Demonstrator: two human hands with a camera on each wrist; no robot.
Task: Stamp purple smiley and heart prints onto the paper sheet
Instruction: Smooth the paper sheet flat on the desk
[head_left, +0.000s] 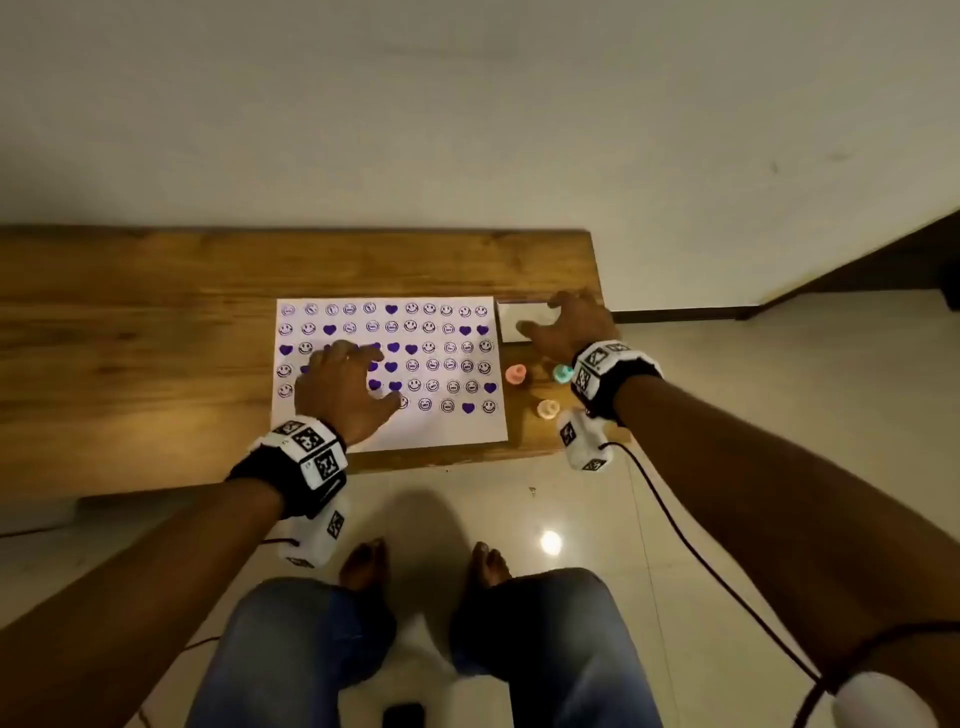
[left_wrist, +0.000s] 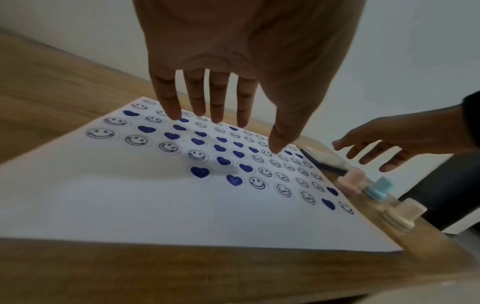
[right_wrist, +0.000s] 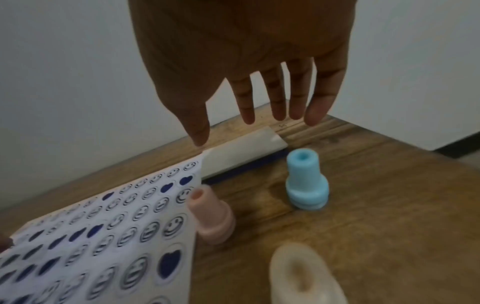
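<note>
Neither hand is holding anything. The right hand (head_left: 563, 327) is hovering with fingers spread over the closed ink pad (head_left: 519, 323); the left hand (head_left: 345, 387) is spreading loosely above the paper sheet (head_left: 441, 431), which is lying on the table (head_left: 156, 338), six rows stamped. The pink stamp (right_wrist: 211, 218), blue stamp (right_wrist: 306, 183) and cream stamp (left_wrist: 401, 214) are standing idle beside it. Next, probably: opening the pad and picking up a stamp.

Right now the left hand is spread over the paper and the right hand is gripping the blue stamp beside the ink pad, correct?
Not quite. The right hand grips nothing: the right wrist view shows its fingers straight and spread above the ink pad, while the blue stamp stands untouched on the table. The left hand is indeed spread over the paper.
</note>
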